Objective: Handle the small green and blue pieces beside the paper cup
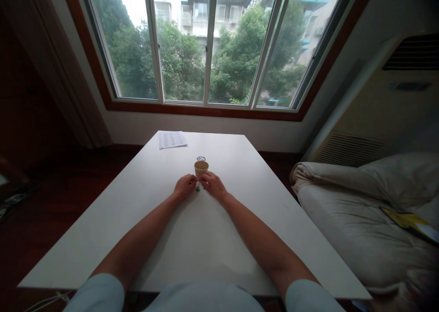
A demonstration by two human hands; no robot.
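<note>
A tan paper cup (201, 169) stands upright on the white table (202, 239), straight ahead of me. My left hand (185, 185) rests just left of the cup's near side, its fingers curled together. On the other side, my right hand (213, 185) is bent inward with thumb and fingers drawn together by the cup's base. Whatever either hand pinches is too small or hidden to name. Between the hands lies a small green piece (198, 189). Behind the cup sits a round, clear-looking item (200, 158), partly covered by the cup's rim.
Printed sheets of paper (172, 140) lie at the table's far left corner. A padded beige sofa (346, 211) is on the right, with a yellow and black item (409, 223) on it. A tall air conditioner (391, 101) stands behind it. A window (206, 51) faces me.
</note>
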